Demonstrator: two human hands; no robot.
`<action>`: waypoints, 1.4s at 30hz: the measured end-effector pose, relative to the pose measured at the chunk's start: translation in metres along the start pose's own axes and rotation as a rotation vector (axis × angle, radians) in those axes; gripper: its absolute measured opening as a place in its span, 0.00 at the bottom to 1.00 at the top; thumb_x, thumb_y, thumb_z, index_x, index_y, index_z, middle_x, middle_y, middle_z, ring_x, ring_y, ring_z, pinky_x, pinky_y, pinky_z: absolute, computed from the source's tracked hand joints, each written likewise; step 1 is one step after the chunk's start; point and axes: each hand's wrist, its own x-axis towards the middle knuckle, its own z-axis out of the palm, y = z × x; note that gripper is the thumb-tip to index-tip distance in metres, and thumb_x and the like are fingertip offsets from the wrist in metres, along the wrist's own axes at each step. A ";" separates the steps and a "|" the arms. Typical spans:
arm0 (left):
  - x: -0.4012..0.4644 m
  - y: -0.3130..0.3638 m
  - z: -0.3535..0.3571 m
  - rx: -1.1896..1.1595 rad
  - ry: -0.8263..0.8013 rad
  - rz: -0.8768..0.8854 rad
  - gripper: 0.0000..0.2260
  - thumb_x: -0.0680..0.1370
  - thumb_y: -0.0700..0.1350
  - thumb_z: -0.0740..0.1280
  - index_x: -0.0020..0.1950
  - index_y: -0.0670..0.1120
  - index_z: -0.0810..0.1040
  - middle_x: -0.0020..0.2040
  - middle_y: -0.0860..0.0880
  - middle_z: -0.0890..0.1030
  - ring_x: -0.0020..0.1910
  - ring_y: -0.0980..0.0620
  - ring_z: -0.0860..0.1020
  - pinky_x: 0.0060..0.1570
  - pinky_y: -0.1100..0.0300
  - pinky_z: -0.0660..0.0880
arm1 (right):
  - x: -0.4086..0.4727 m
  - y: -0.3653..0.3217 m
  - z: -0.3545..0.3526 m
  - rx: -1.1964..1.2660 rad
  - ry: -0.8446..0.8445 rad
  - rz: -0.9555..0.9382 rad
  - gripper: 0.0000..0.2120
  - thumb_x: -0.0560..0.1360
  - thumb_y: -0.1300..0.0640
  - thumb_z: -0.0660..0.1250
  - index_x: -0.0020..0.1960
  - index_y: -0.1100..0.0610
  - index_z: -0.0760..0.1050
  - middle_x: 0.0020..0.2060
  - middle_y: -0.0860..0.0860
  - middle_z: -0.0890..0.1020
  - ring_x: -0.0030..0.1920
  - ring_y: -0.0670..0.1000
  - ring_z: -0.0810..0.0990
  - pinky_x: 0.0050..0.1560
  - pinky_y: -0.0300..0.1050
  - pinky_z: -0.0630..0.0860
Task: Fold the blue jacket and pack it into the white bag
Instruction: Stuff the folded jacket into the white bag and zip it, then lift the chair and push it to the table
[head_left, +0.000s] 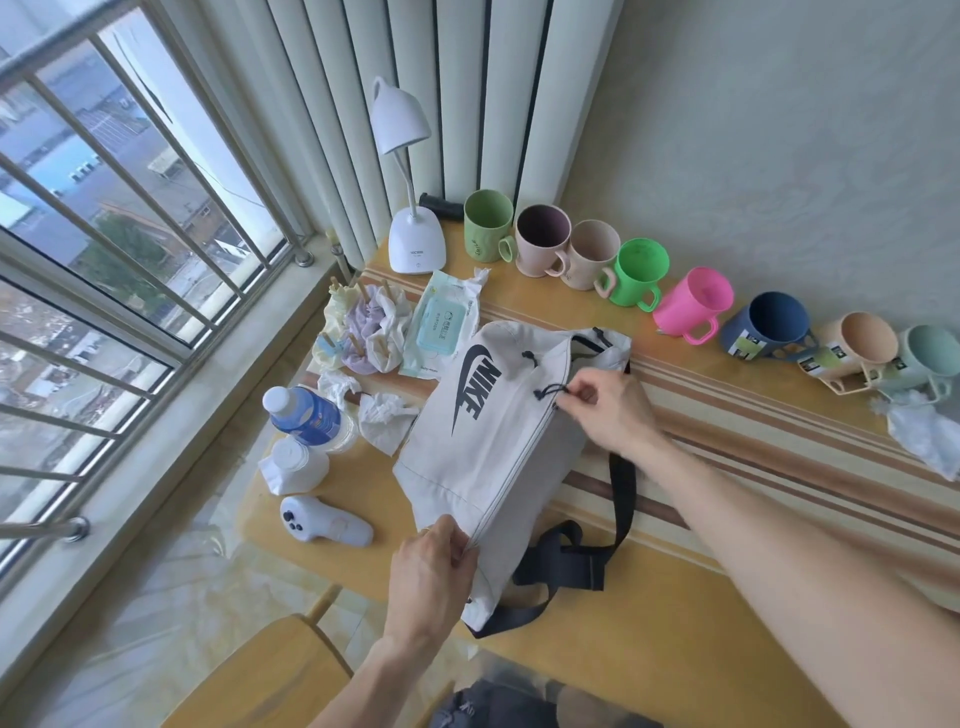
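Observation:
The white bag (483, 441) with a dark logo lies on the yellow table (649, 639), its dark strap (576, 561) trailing toward me. My left hand (431, 577) pinches the bag's near end at the zipper line. My right hand (613, 410) pinches the black zipper pull cord (550, 392) near the bag's far end. The zipper looks closed along its length. A dark bluish fabric (493, 701) shows at the bottom edge of the view; I cannot tell if it is the jacket.
A row of several coloured mugs (691, 306) lines the wall. Left of the bag lie a wet-wipes pack (441, 322), crumpled tissues (384, 415), a bottle (306, 415), a white controller (324, 522) and a desk lamp (410, 234). A wooden chair (260, 675) stands below left.

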 end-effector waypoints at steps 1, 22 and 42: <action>0.000 -0.002 0.001 -0.001 -0.004 -0.003 0.10 0.71 0.46 0.75 0.37 0.50 0.74 0.28 0.57 0.77 0.30 0.55 0.76 0.32 0.60 0.74 | 0.013 0.003 -0.004 -0.005 0.013 0.021 0.07 0.74 0.51 0.74 0.41 0.54 0.81 0.37 0.49 0.85 0.40 0.53 0.83 0.43 0.46 0.79; -0.025 -0.019 0.003 -0.016 -0.013 0.067 0.05 0.81 0.54 0.63 0.49 0.54 0.72 0.42 0.57 0.80 0.37 0.59 0.77 0.35 0.63 0.69 | -0.087 0.001 0.029 0.052 0.060 0.149 0.12 0.79 0.45 0.66 0.59 0.49 0.76 0.47 0.46 0.84 0.49 0.51 0.81 0.50 0.48 0.77; -0.471 -0.182 -0.028 0.105 0.048 -0.138 0.15 0.80 0.59 0.57 0.52 0.51 0.77 0.49 0.49 0.84 0.48 0.46 0.81 0.43 0.54 0.75 | -0.632 0.001 0.209 0.294 -0.235 -0.026 0.03 0.79 0.49 0.69 0.53 0.44 0.78 0.45 0.43 0.85 0.40 0.38 0.83 0.39 0.33 0.74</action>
